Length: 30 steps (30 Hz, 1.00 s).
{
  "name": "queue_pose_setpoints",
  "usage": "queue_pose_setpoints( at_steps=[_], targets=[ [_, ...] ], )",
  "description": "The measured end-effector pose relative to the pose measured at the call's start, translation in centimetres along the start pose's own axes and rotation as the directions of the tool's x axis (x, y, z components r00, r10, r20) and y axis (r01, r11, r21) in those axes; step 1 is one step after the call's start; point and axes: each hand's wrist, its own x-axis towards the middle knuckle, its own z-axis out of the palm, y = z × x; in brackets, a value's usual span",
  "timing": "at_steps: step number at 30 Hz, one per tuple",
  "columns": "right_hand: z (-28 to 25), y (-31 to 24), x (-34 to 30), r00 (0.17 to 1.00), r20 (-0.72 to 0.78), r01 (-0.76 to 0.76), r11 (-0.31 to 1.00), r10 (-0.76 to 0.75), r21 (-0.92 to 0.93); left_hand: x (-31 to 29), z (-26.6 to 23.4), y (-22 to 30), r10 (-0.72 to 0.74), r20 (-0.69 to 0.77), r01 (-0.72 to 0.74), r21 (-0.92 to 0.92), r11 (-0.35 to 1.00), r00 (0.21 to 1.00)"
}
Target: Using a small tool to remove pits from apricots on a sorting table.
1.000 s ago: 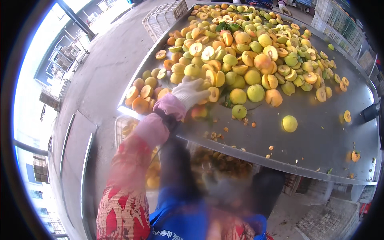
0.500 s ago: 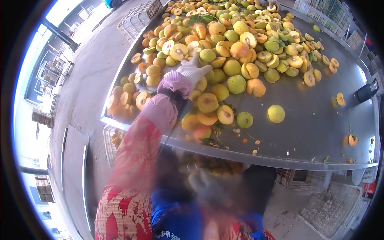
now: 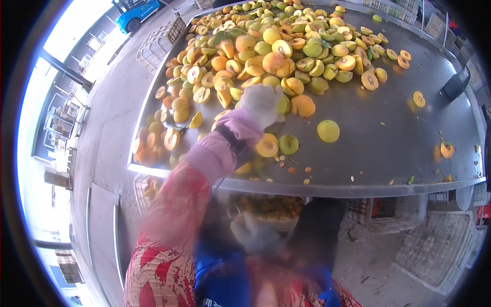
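Note:
My left hand (image 3: 261, 105), in a pale glove, reaches over the near edge of a large heap of yellow-green peaches (image 3: 273, 62), many cut in half. Its back faces up and its fingers are mostly hidden. A green peach (image 3: 283, 104) sits right beside its fingers, and a peach half (image 3: 267, 145) lies below its wrist. My right hand (image 3: 255, 233), blurred and gloved, is low in front of my body, below the table's near edge. Close to it is a small ring-shaped thing (image 3: 233, 211); whether the hand holds it cannot be told.
The metal table (image 3: 368, 153) has a raised rim. A whole yellow peach (image 3: 328, 131) and scattered bits lie on it, and a black container (image 3: 455, 84) stands at the right. Crates (image 3: 434, 248) are on the floor to the right; another crate (image 3: 146, 187) with fruit is below the left corner.
My left hand has moved rightward and nearer across the heap, and fruit around it has shifted, with gaps at its left. The view has tilted. My right hand stays low and blurred.

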Motion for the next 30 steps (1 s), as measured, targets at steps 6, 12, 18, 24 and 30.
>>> queue_pose_setpoints(
  at_steps=[6,12,18,24,30],
  targets=[
    [0.3,-0.7,-0.4,0.976,-0.099,-0.154,0.935,0.195,0.319,1.1,-1.8,0.4,0.049,0.354,-0.08,0.074,0.994,0.934],
    [1.0,0.8,-1.0,0.935,-0.253,0.292,0.945,-0.25,0.147,-8.6,-2.8,-0.4,-0.236,0.275,0.231,-0.953,-0.197,0.932],
    [0.0,-1.2,-1.5,0.968,-0.078,-0.167,0.839,0.241,0.518,-21.7,-3.8,3.0,-0.222,0.356,0.013,-0.554,-0.832,0.908],
    [2.0,-1.5,-1.5,0.949,-0.28,0.16,0.987,-0.146,0.028,-29.4,-1.6,4.1,-0.334,0.467,-0.099,-0.459,-0.883,0.819],
    [2.7,-0.2,-1.2,0.879,-0.125,-0.272,0.699,0.46,0.662,-29.0,0.3,-1.6,-0.719,0.409,-0.101,-0.829,-0.551,0.562]
  ],
)
